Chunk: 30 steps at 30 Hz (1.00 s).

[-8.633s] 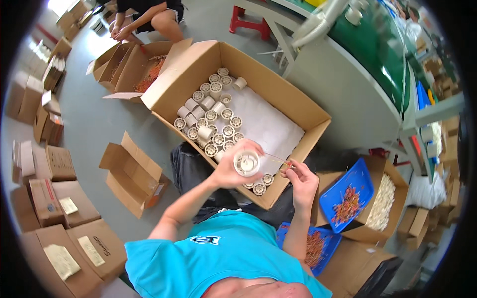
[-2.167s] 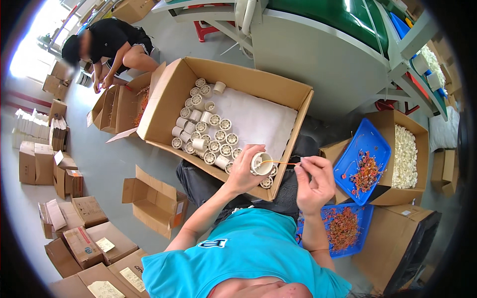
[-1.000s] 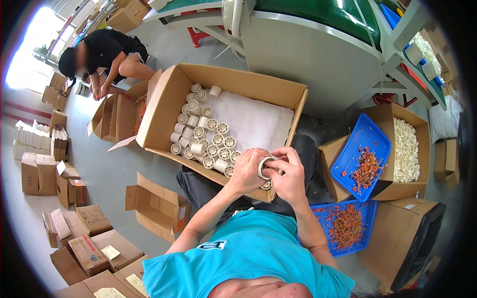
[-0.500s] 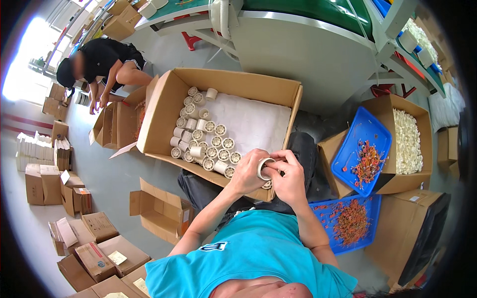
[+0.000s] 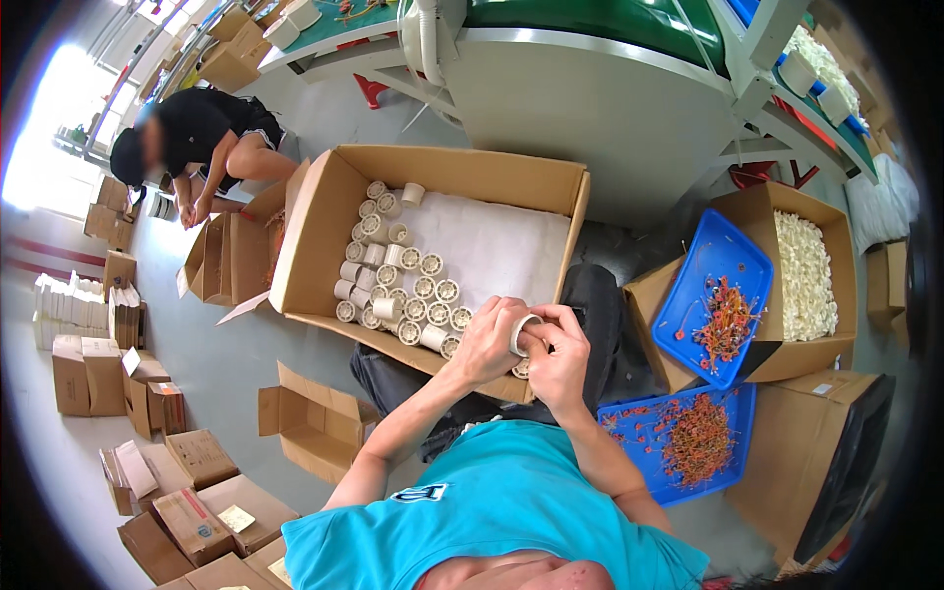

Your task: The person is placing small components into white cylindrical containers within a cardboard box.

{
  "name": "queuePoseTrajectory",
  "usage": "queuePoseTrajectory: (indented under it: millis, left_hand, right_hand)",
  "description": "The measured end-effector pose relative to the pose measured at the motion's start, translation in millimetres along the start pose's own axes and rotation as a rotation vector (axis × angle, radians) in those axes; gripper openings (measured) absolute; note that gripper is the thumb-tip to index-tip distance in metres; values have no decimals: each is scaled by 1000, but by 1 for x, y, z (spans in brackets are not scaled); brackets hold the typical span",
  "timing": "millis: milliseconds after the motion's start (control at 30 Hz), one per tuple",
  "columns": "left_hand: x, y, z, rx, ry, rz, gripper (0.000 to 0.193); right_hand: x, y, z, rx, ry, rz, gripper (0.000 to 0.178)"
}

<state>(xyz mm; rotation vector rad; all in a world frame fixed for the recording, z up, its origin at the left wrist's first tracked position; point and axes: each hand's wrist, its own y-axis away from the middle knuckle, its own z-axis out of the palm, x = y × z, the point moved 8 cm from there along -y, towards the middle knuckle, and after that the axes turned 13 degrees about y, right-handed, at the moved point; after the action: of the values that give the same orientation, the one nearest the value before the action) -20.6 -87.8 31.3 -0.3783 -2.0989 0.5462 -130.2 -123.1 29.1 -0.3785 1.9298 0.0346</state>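
Observation:
My left hand (image 5: 487,341) is wrapped round a white plastic cylinder (image 5: 520,332), its open end turned toward my right hand (image 5: 559,356). The fingers of my right hand are bent and pressed together at that opening, with the tips inside the rim. Anything small between those tips is hidden. Both hands are over the near right part of a large cardboard box (image 5: 462,165). Inside its left half are many similar white cylinders (image 5: 423,287), some upright with spoked ends showing, some on their sides. White sheeting (image 5: 511,241) covers the box bottom to their right.
Two blue trays (image 5: 678,329) (image 5: 644,472) hold orange-red wired parts at right. Beside them is a box of cream-coloured pieces (image 5: 804,275). A small open carton (image 5: 320,418) lies left of my legs. A co-worker (image 5: 202,133) bends over cartons at far left.
The view has shifted slightly, so the box appears a little lower and to the left. My hands keep nearly the same hold on the cylinder, with the right fingers still at its opening.

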Motion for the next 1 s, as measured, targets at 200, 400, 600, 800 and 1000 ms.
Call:
queuePoseTrajectory:
  millis: [200,400,600,800,1000]
  left_hand:
    - [1,-9,9,0,6,30,52]
    - [-26,-39,4,-45,117,-173,50]
    - [-37,-169,-62,181,-239,96,55]
    - [-71,-343,-98,389,-451,279,56]
    - [-140,-441,-120,584,-834,181,60]
  right_hand:
    - [12,-1,-10,19,-48,62,13]
    - [9,-35,-28,0,-39,-39,19]
    - [137,-44,-140,327,347,172,22]
    - [240,5,-202,280,1081,513,29]
    - [257,18,-177,176,974,569,18]
